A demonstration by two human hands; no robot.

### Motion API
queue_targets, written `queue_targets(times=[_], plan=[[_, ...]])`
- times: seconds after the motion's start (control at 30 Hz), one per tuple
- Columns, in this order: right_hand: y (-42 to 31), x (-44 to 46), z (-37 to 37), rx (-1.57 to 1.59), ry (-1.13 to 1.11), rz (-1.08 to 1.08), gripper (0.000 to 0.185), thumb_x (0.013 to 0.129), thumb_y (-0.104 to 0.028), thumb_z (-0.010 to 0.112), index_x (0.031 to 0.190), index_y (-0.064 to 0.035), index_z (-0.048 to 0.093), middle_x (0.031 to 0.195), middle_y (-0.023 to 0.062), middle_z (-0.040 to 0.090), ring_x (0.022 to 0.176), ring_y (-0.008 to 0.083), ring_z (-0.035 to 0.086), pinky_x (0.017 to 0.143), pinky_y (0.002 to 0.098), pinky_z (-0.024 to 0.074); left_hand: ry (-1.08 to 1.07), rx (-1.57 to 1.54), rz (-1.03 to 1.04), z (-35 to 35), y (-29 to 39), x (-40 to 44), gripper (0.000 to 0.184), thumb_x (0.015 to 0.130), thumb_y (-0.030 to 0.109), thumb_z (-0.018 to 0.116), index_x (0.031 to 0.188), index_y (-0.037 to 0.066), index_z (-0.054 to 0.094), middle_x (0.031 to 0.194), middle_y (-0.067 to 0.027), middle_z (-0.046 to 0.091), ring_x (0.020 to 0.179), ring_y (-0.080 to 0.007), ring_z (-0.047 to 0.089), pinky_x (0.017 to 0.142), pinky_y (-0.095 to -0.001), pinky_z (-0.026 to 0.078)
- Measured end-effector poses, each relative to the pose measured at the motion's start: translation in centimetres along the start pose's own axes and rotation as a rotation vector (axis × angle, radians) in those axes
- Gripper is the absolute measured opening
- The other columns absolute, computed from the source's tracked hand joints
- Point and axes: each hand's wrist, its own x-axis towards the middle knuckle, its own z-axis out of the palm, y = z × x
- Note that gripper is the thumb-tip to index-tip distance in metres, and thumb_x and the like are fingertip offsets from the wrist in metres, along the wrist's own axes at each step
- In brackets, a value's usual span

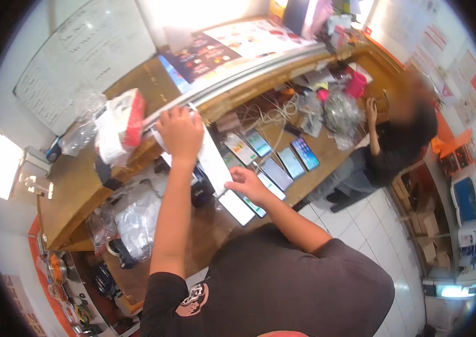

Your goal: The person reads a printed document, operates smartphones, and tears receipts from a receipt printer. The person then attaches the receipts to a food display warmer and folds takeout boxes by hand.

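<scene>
My left hand [180,135] is at the edge of the raised counter, its fingers curled over the upper end of a long white paper strip [212,163]. At the strip's lower right edge, my right hand [247,185] has its thumb and fingers closed on the paper. The strip slants down between both hands. Under and beside my right hand lie a phone with a white screen [237,208] and another lit phone [271,186]. Further right, several phones rest in rows, among them a dark-blue-screened phone [305,154] and a grey-screened phone [276,173].
A tangle of white cables [274,109] and clear plastic bags [343,115] cover the desk's far side. A red-and-white package [121,126] stands on the raised counter [75,196]. At right a person in black [403,140] sits by the desk. More plastic wrapping [139,216] lies below left.
</scene>
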Motion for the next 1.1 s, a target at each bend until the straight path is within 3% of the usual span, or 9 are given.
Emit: queue_targets(times=[0.1,0.3,0.33,0.43,0.57,0.7,0.87,0.9,1.1], plan=[[0.0,-0.2,-1.4,0.060,-0.037,0.047,0.026,0.088,-0.005,0.066,0.113,-0.0025,0.057,0.104,0.0038,0.066,0.094,0.0125,0.062,0.087,0.0288,0.0485,-0.022,0.027,-0.077,0.2,1.7,0.1,0.031,0.086,0.033,0.061,0.098,0.006,0.070,0.102,-0.0080,0.064,0.103,-0.0272,0.053,0.088,-0.0449,0.038],[-1.8,-0.7,-4.0,-0.043,0.078,-0.018,0.047,0.085,-0.002,0.064,0.130,-0.0062,0.050,0.127,0.0048,0.056,0.109,0.0136,0.053,0.093,0.0308,0.0466,0.069,0.085,-0.058,0.6,2.3,0.1,0.032,0.088,0.034,0.060,0.099,0.006,0.071,0.108,-0.0090,0.061,0.102,-0.0270,0.052,0.087,-0.0442,0.038],[-1.7,-0.6,-5.1,-0.033,0.092,0.037,0.049,0.084,-0.003,0.063,0.131,-0.0081,0.050,0.134,0.0044,0.051,0.115,0.0148,0.049,0.097,0.0332,0.0447,-0.033,0.078,-0.102,0.6,2.0,0.0,0.033,0.089,0.034,0.058,0.103,0.008,0.072,0.111,-0.0076,0.060,0.102,-0.0280,0.051,0.088,-0.0447,0.037],[-2.5,-0.1,-8.0,-0.116,0.096,-0.028,0.050,0.084,-0.006,0.063,0.132,-0.0059,0.048,0.134,0.0073,0.052,0.107,0.0169,0.052,0.093,0.0338,0.0462,-0.008,0.185,-0.231,0.5,3.2,-0.1,0.034,0.089,0.036,0.058,0.105,0.008,0.072,0.116,-0.0054,0.060,0.103,-0.0298,0.050,0.089,-0.0465,0.037],[-5.0,-0.8,-10.7,-0.091,-0.009,0.068,0.044,0.086,-0.007,0.062,0.128,-0.0031,0.052,0.124,0.0084,0.061,0.103,0.0166,0.059,0.094,0.0318,0.0455,0.014,0.209,-0.164,1.8,3.8,-0.5,0.035,0.089,0.037,0.058,0.107,0.009,0.071,0.122,-0.0040,0.057,0.104,-0.0310,0.049,0.090,-0.0476,0.037],[-5.6,-2.2,-14.2,-0.143,-0.125,0.180,0.036,0.087,-0.009,0.064,0.122,-0.0015,0.057,0.119,0.0087,0.064,0.105,0.0156,0.060,0.093,0.0306,0.0466,0.011,0.207,-0.202,2.0,4.4,-1.0,0.038,0.089,0.037,0.058,0.115,0.010,0.066,0.123,-0.0047,0.057,0.107,-0.0315,0.048,0.092,-0.0512,0.035],[-4.0,-3.4,-18.7,-0.392,-0.129,0.299,0.031,0.088,-0.016,0.065,0.116,-0.0036,0.064,0.115,0.0073,0.064,0.107,0.0178,0.059,0.095,0.0322,0.0457,0.002,0.324,-0.251,2.6,3.9,-0.6,0.042,0.087,0.037,0.060,0.117,0.008,0.064,0.128,-0.0094,0.053,0.107,-0.0382,0.046,0.094,-0.0548,0.034],[-2.9,-3.5,-19.5,-0.317,-0.120,0.296,0.030,0.089,-0.016,0.063,0.117,-0.0061,0.063,0.116,0.0030,0.064,0.106,0.0138,0.057,0.091,0.0302,0.0455,0.001,0.308,-0.244,2.6,4.0,-0.4,0.045,0.087,0.038,0.060,0.119,0.007,0.063,0.129,-0.0088,0.052,0.108,-0.0370,0.046,0.095,-0.0543,0.035],[-3.1,-1.6,-20.6,-0.252,-0.158,0.344,0.035,0.088,-0.014,0.064,0.120,-0.0028,0.060,0.118,0.0062,0.065,0.108,0.0168,0.058,0.095,0.0318,0.0450,0.054,0.207,-0.263,2.4,5.0,-0.1,0.041,0.085,0.033,0.062,0.116,0.006,0.064,0.124,-0.0063,0.054,0.105,-0.0317,0.046,0.094,-0.0506,0.033]])
